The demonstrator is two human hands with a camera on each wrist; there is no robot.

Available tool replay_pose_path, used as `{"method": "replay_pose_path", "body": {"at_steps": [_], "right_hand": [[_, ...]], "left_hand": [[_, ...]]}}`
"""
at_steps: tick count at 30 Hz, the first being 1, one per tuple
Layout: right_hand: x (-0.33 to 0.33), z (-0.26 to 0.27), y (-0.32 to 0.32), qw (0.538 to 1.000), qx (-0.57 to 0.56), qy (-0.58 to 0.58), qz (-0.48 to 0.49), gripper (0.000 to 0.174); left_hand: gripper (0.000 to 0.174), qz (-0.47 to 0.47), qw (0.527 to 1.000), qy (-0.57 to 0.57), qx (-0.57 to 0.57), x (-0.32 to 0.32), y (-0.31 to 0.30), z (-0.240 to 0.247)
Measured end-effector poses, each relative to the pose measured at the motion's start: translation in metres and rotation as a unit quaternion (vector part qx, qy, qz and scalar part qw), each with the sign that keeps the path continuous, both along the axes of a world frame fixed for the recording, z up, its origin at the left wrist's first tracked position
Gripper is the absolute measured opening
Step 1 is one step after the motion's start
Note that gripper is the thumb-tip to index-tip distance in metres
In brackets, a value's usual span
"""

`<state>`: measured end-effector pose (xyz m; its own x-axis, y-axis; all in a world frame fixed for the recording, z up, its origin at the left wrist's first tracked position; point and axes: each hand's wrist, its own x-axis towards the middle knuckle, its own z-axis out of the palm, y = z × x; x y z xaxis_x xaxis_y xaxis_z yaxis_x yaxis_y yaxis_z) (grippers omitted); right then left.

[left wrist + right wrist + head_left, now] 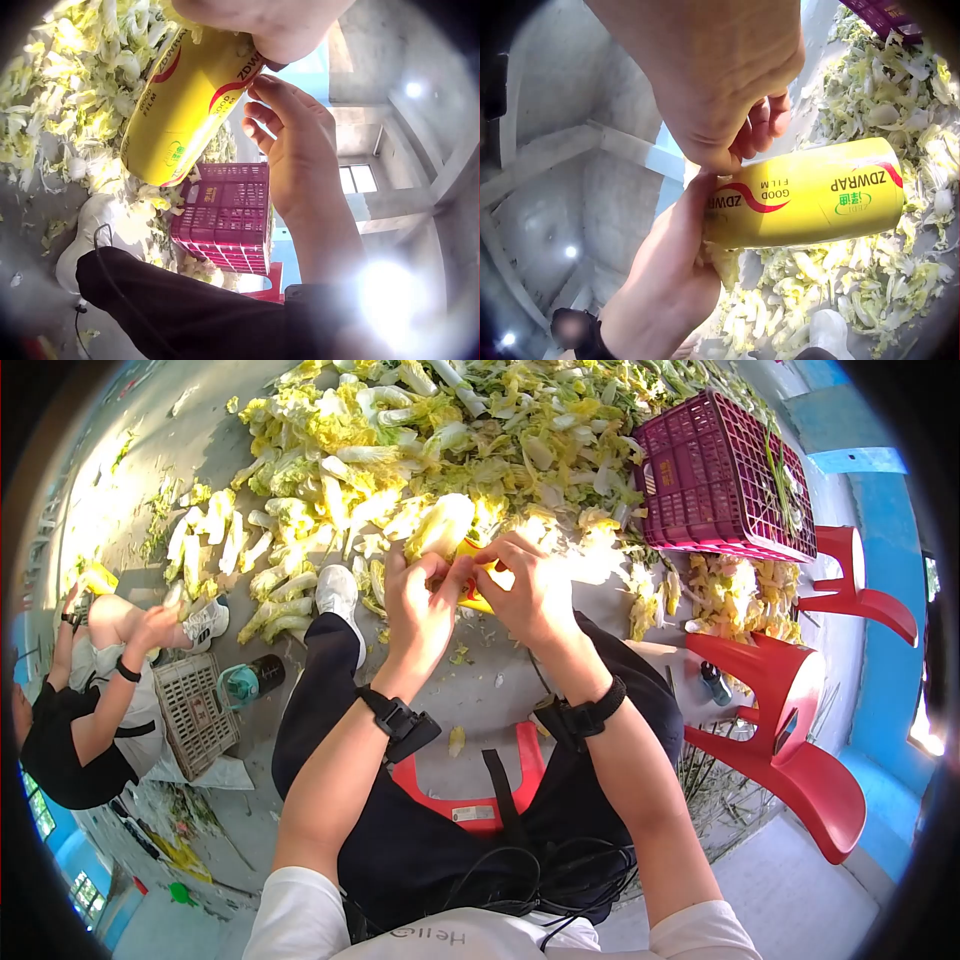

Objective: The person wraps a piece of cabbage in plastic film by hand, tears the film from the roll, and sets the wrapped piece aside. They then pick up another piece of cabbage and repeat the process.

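Observation:
A yellow wrapper printed ZDWRAP GOOD FILM curves into a rounded cylinder between my hands. Pale Chinese cabbage shows beside it in the head view, just past my left fingers. My left hand grips the wrapper near one end, thumb against its edge. At that same edge my right hand pinches the wrapper with thumb and forefinger, its other fingers curled loosely. The two thumbs come close together in the right wrist view. The far fingers of my left hand are hidden behind the wrapper and cabbage.
A broad heap of loose cabbage leaves covers the floor ahead. A purple crate stands at right, near red stools. Another person sits at left beside a pale crate and a teal-lidded container.

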<state>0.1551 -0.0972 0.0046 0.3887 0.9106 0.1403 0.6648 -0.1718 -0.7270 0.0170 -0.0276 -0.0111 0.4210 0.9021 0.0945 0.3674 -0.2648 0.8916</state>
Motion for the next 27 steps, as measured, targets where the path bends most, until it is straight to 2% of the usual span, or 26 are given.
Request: {"method": "replay_pose_path", "body": {"at_steps": [3, 6, 8, 15, 18, 21, 24, 27], "right_hand": [[0.003, -0.005, 0.0, 1.0, -0.006, 0.005, 0.002, 0.011], [0.003, -0.007, 0.0, 1.0, 0.001, -0.006, 0.021, 0.011], [0.002, -0.008, 0.0, 1.0, 0.0, -0.013, 0.025, 0.01], [0.001, -0.011, 0.0, 0.996, 0.0, -0.066, 0.06, 0.013], [-0.001, -0.013, 0.0, 0.994, 0.003, -0.083, 0.066, 0.014], [0.0, -0.009, -0.001, 0.994, 0.011, -0.077, 0.075, 0.015], [0.002, -0.008, -0.001, 0.993, 0.027, -0.078, 0.089, 0.014], [0.003, -0.008, -0.002, 0.995, 0.029, -0.054, 0.082, 0.013]], "left_hand": [[0.032, -0.016, 0.999, 0.014, 0.036, -0.001, 0.0, -0.003], [0.033, -0.001, 0.996, -0.039, -0.08, 0.0, -0.001, -0.002], [0.033, 0.005, 0.996, -0.053, -0.078, 0.001, -0.001, -0.003], [0.032, 0.011, 1.0, 0.008, 0.015, -0.003, 0.0, -0.017], [0.032, 0.022, 1.0, 0.003, 0.022, -0.001, -0.002, -0.015], [0.032, 0.023, 0.999, 0.0, -0.045, 0.001, -0.002, -0.002], [0.033, 0.025, 0.999, 0.004, -0.039, -0.001, 0.0, -0.005], [0.034, 0.009, 1.0, 0.016, 0.024, -0.002, 0.002, -0.009]]}}
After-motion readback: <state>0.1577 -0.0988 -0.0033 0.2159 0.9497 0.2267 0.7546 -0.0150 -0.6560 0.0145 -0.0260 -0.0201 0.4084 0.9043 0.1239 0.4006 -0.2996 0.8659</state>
